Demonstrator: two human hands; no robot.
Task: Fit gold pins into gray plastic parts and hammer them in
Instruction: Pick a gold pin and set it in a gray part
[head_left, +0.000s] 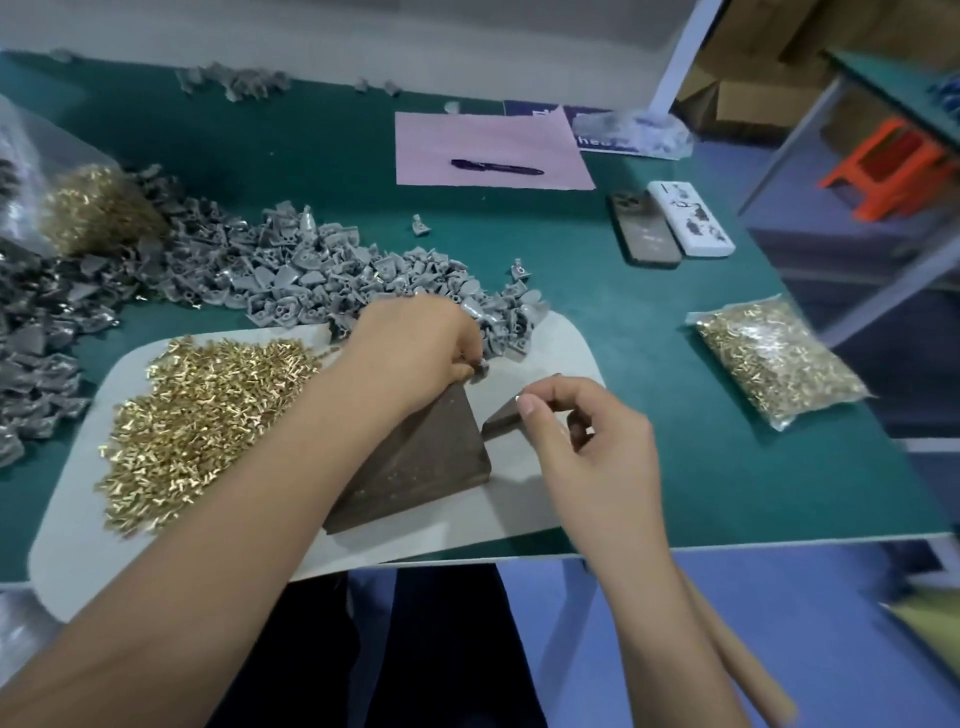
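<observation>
the left hand (415, 343) reaches across the dark block (415, 457) to the near edge of the heap of gray plastic parts (311, 275), its fingers curled narrow around what looks like one gray part (480, 370), pinched just off the block's far corner; the grip is partly hidden, so i can't say how firmly it is held. the right hand (587, 441) hovers just right of the block, thumb and forefinger drawn close as if nipping a pin, though no pin can be made out between them. a dark hammer head (501, 418) sits under that hand, and its wooden handle (737, 654) runs off toward the near right, seemingly tucked in the palm so the tool is ready without being put down.

the layout serves short reaches: loose gold pins (208, 415) are spread on the pale mat (561, 343) at the left, the parts heap lies just beyond on the green surface (701, 467), and the block sits central and near as an anvil. a sealed bag of pins (774, 358) waits at the right, well apart. judging by this, a part is being fetched for pinning.
</observation>
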